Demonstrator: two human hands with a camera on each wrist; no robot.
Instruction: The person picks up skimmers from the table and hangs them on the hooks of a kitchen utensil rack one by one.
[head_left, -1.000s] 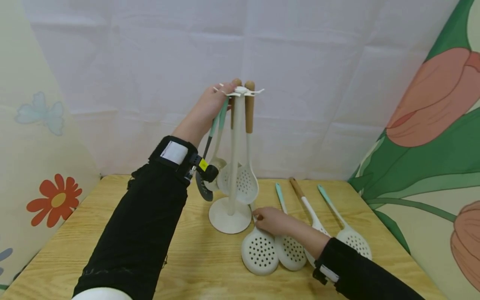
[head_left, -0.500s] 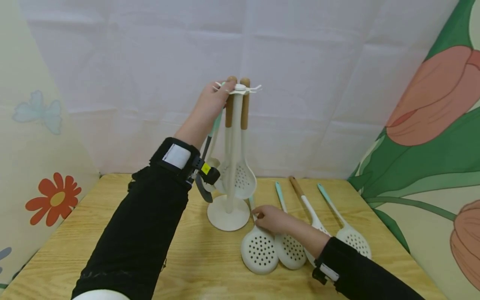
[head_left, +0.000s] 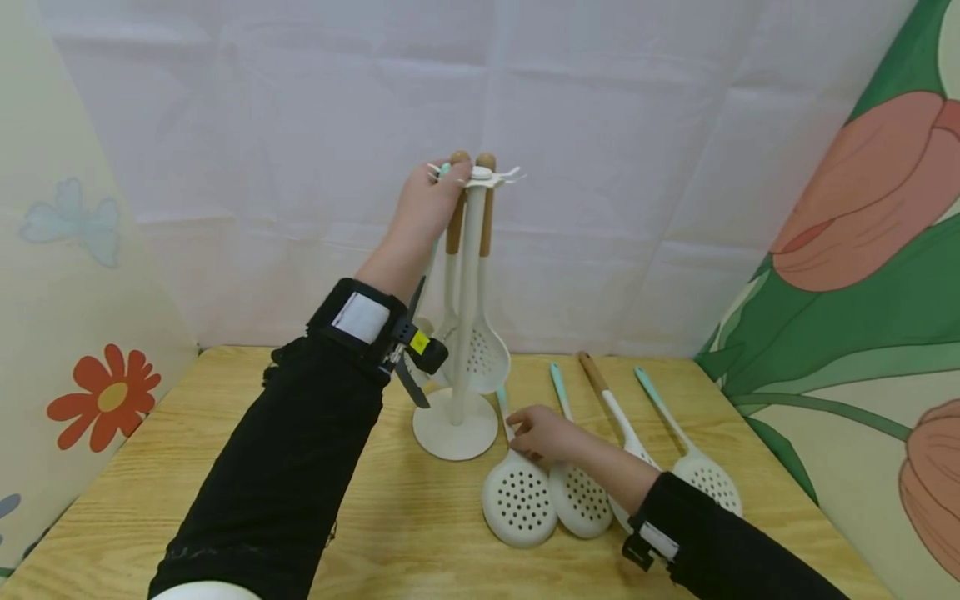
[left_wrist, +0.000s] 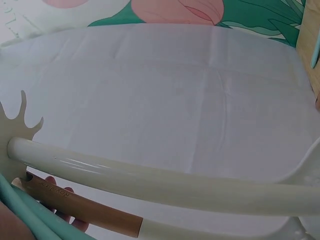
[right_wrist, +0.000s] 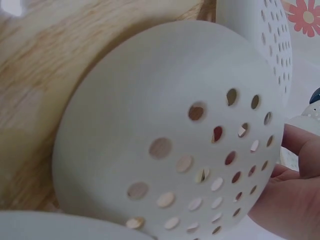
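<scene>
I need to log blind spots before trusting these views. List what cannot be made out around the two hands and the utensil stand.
- Head view: left hand covers the stand's left hooks; which one its fingers touch is unclear.
- Head view: right hand hides the handle of the nearest skimmer; grip unclear.
- Left wrist view: fingers cut off at the lower-left edge.
- Right wrist view: the skimmer bowl fills the frame; its handle is out of view.

We are seeing rack (head_left: 465, 333) standing frame centre on table (head_left: 225, 467); four skimmers (head_left: 577, 492) lying lower right of it.
</scene>
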